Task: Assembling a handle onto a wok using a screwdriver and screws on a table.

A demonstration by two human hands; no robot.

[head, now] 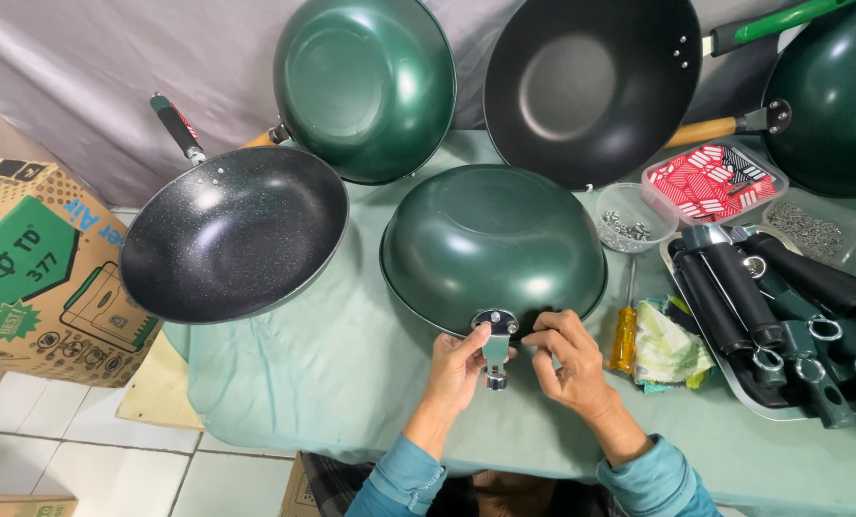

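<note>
We are looking down on a table draped in pale green cloth (294, 383); at the far left a cardboard box (35, 268) is standing on the floor, and beside it a speckled black wok (232, 235) is lying face up; our left hand (459, 369) is pinching the metal handle bracket (496, 347) from its left side, fingers closed on it, and the bracket is sitting against the near rim of the upturned green wok (493, 244) at the middle of the table; our right hand (570, 362) is curling its fingertips at the bracket's right edge, though we cannot tell whether they are gripping anything small; further right a yellow-handled screwdriver (624, 335) is lying by a crumpled cloth, with a tray of black handles (782, 306) beyond; in our judgement the domed wok could be rocking under pressure, so the bracket might be slipping off line, or a small fastener might be dropping onto the cloth.
</note>
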